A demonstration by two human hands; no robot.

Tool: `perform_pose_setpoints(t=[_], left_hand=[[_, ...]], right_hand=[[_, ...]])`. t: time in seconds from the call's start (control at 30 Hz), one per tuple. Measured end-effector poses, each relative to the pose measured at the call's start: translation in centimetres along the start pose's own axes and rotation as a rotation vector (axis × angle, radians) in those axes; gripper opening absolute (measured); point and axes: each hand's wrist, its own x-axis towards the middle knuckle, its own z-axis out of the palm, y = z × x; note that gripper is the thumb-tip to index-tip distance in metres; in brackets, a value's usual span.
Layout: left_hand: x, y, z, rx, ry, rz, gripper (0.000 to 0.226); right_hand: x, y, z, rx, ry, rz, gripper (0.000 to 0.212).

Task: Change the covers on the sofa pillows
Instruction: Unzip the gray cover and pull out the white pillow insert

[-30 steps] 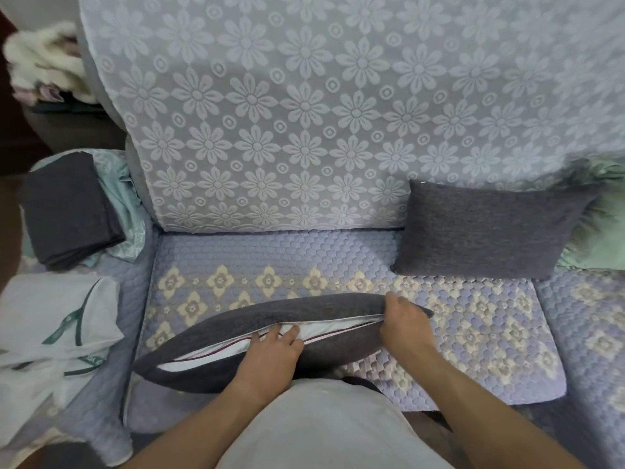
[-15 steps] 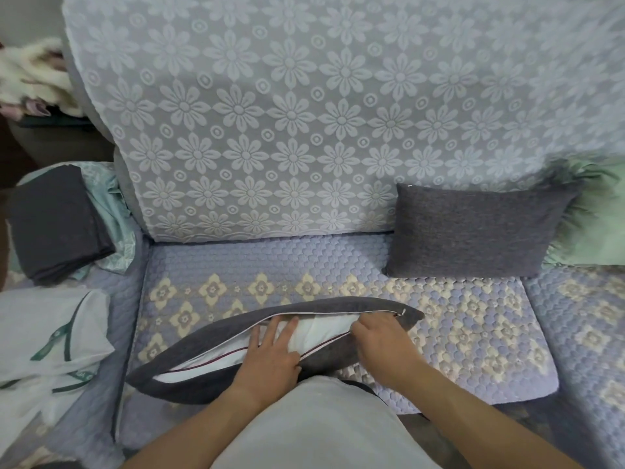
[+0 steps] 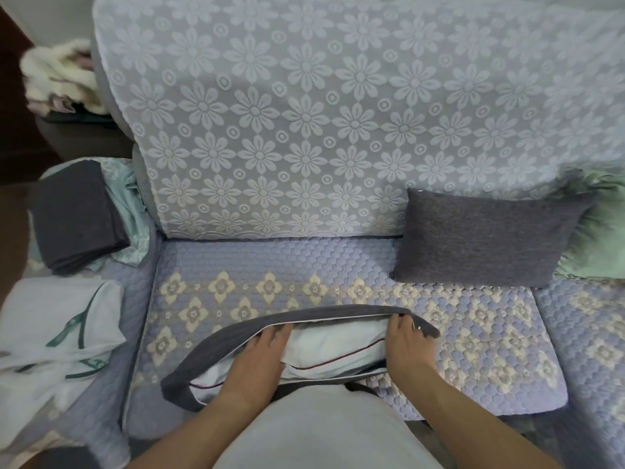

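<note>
At the far left, a folded dark grey cloth [image 3: 76, 214] lies on the sofa arm over a pale green patterned fabric [image 3: 130, 211]. Below it sits a crumpled white cloth with green trim [image 3: 57, 330]. Behind, at the upper left, is a fluffy cream bundle [image 3: 59, 79].

The sofa back is draped in a lavender lace throw with a daisy pattern [image 3: 304, 130]. The seat carries a quilted purple cover with cream diamond motifs [image 3: 270, 265].

On the near edge of the seat, in front of the person, lies the pillow being worked on. Its dark grey cover [image 3: 236, 336] is open along the side facing the person, showing the white inner pillow [image 3: 338, 346] with a thin dark red line. Its long axis runs left to right, with the left end nearer the person and the right end angled slightly toward the sofa back.

The left hand [image 3: 257, 363] lies flat with straight fingers on the white inner pillow, fingertips at the cover's upper edge. The right hand [image 3: 406, 343] grips the cover's right end, fingers curled on the fabric near the corner.

Farther right, a second dark grey pillow [image 3: 487, 238] leans upright against the sofa back, its long axis also left to right. A pale green cushion [image 3: 602, 231] sits just beside it at the far right.
</note>
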Motion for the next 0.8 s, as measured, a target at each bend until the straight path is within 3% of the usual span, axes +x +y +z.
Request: perform_pose_setpoints(t=[0.13, 0.33, 0.5, 0.6, 0.67, 0.8], left_hand=[[-0.5, 0.4, 0.1, 0.015, -0.011, -0.015, 0.085], [-0.9, -0.2, -0.2, -0.093, 0.111, -0.083, 0.088], [-0.7, -0.1, -0.9, -0.084, 0.090, -0.163, 0.082], [0.1, 1.3, -1.6, 0.089, 0.186, 0.020, 0.060], [1.2, 3.1, -2.5, 0.063, 0.254, 0.209, 0.055], [2.7, 5.8, -4.7, 0.023, 0.247, 0.435, 0.058]], right_hand=[[0.4, -0.3, -0.8, -0.143, -0.059, 0.013, 0.054], [0.5, -0.6, -1.8, -0.305, -0.047, -0.112, 0.032], [-0.9, -0.1, -2.9, -0.201, 0.133, -0.237, 0.028], [-2.5, -0.9, -3.8, -0.047, 0.311, -0.270, 0.027], [-3.1, -2.5, -4.1, 0.074, 0.415, -0.326, 0.028], [-3.4, -4.7, -5.1, 0.210, 0.412, -0.480, 0.023]])
